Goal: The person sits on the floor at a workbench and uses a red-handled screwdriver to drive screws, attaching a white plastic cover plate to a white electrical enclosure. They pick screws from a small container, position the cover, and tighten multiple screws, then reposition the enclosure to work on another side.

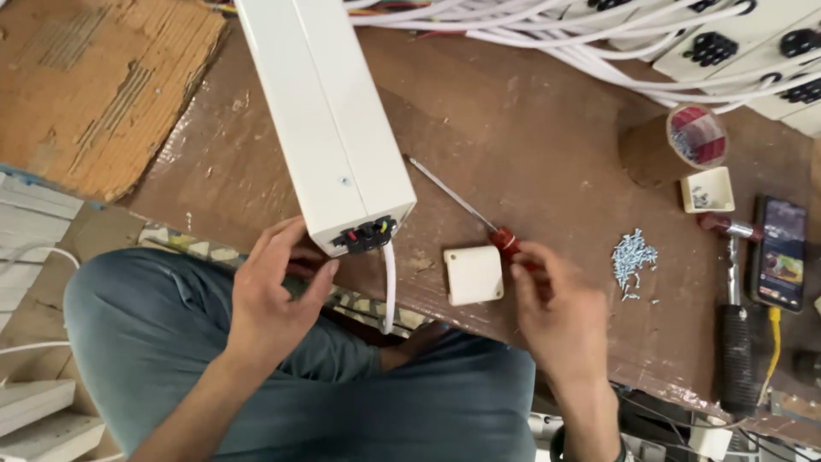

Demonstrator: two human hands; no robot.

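In the head view you have one long white box (329, 120) running from the top edge down to the middle of the frame, one screwdriver (466, 210), one small white square cover (473, 275) and one loose pile of silver screws (633, 255) at centre right.

Around these, on the brown table (530, 128), lie a tangle of white cables (556, 34) and several white socket strips (753, 43) in the upper right, a tape roll (695, 137) with a small white tray (708, 189) just below it, and a phone (780, 254) at the right edge. A cardboard sheet (94, 85) fills the upper left. Nothing stands between your hands and the box.

The box is plain white, with an open near end showing a black connector with red and yellow parts, and a white cable (390, 287) hanging down from it.

Your left hand (269, 295) is half open, its fingers curled up against the near end of the box. Your right hand (556, 308) pinches the red handle of the screwdriver, whose shaft points to the upper left; the grip looks closed, though your fingers hide most of the handle. The cover lies just left of that hand.
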